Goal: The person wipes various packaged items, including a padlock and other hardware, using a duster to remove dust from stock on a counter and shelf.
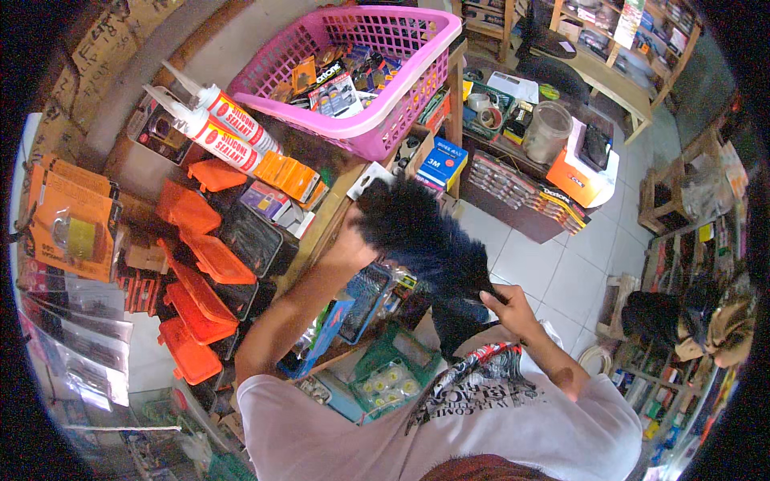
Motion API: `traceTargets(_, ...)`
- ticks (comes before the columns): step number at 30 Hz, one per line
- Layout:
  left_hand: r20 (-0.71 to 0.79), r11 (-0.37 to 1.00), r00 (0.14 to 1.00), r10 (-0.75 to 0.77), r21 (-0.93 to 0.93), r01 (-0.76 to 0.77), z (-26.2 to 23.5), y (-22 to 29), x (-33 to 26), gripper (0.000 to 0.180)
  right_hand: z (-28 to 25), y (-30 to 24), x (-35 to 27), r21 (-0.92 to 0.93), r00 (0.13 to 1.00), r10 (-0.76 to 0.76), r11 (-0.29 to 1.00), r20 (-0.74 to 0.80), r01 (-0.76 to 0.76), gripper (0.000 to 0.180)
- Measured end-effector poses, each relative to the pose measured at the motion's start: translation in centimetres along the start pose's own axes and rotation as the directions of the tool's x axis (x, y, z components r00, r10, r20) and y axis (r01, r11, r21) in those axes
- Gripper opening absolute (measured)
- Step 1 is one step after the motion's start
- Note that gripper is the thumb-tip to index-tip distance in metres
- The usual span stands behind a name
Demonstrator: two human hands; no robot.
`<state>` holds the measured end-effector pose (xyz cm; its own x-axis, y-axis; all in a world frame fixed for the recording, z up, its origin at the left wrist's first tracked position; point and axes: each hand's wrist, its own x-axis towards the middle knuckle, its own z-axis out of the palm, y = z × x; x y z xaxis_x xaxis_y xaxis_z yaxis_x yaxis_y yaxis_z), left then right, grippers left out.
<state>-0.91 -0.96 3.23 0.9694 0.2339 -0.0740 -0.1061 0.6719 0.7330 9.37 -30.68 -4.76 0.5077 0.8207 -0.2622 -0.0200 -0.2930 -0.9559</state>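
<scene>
The person's right hand (517,313) is raised in front of the chest, elbow bent and out to the side, with the forearm slanting up and inward. Its fingers are wrapped round the short handle end of a black feather duster (433,232), thumb lying along the grip. The duster runs across the front of the body, its bushy head pointing up and away to the left, over the edge of the wooden counter (321,239).

The left arm reaches much farther forward, nearly straight, and the left hand (350,243) is up at that same edge. The feathers cover part of it, so I can't tell whether those fingers are spread, narrowed or holding something. A small white card (370,178) shows just beyond, beside the feather tip.

Left of that hand lie a row of orange boxes (289,176) and two sealant tubes (220,138); past the duster's tip stands a pink basket (321,120) full of small packages.
</scene>
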Motion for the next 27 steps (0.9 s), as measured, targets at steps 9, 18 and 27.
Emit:
traceTargets(9, -0.123, 0.958, 0.990, -0.075, -0.284, 0.037, 0.9, 0.9, 0.4, 0.076, -1.7, 1.8, -0.5, -0.221, 0.999, 0.026, 0.975, 0.044, -0.016, 0.036)
traceTargets(18, -0.229, 0.956, 0.972, -0.051, -0.292, -0.018, 1.9, 1.5, 0.4, 0.087, -1.7, 2.6, -0.6, -0.048, 0.996, 0.087, 0.995, 0.001, -0.087, 0.034)
traceTargets(27, -0.165, 0.955, 0.985, -0.040, -0.296, -0.011, 1.4, 1.3, 0.4, 0.085, -2.2, 3.1, -0.6, -0.177, 0.999, 0.031, 0.984, 0.030, -0.025, 0.037)
